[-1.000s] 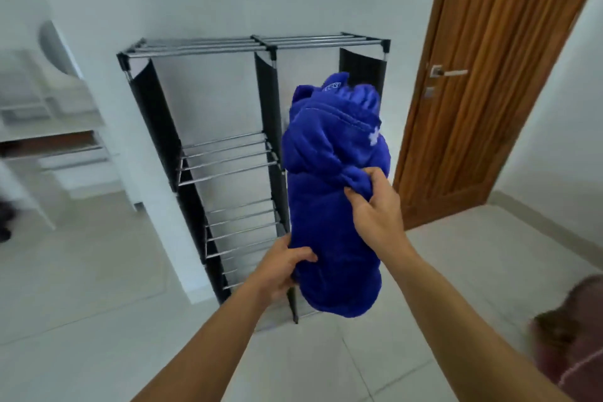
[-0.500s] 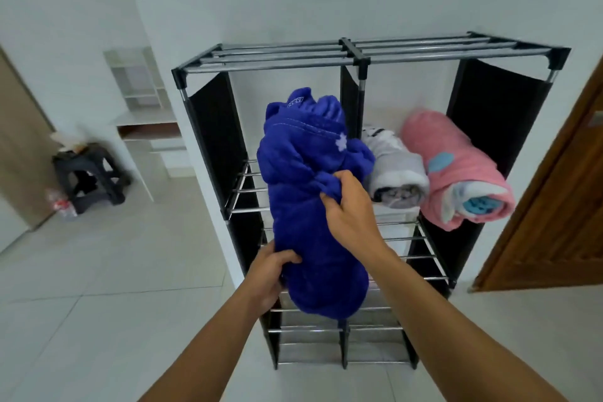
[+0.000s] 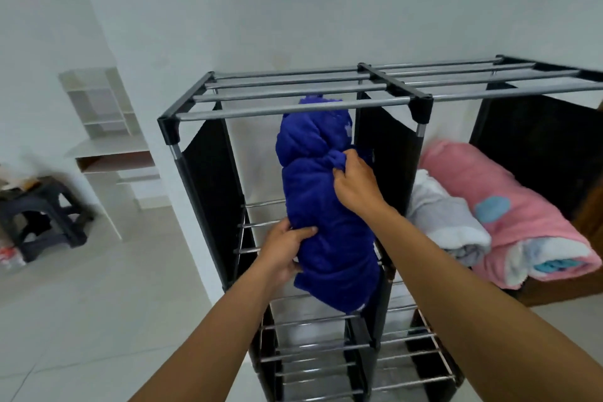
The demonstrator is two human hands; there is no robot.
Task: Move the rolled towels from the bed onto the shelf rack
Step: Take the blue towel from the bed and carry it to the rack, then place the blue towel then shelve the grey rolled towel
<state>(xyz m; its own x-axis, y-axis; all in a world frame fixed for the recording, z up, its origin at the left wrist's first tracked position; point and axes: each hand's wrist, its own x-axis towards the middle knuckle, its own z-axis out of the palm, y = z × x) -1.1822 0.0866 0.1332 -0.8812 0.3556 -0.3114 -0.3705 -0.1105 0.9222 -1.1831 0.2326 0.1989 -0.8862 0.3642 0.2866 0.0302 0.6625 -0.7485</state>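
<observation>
I held the blue rolled towel (image 3: 326, 222) at the shelf rack (image 3: 421, 104): left hand (image 3: 284, 251) clenched low, right hand (image 3: 355, 186) pinching a fold. It seemed soft, bulky, liable to unroll; support was best underneath.

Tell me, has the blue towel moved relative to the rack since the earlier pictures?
Yes. The blue towel has gone forward into the shelf rack, its top now under the front top bar.

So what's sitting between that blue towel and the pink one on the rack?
In the head view, a black divider panel of the rack and a rolled white-grey towel lie between the blue towel and the pink towel.
</observation>
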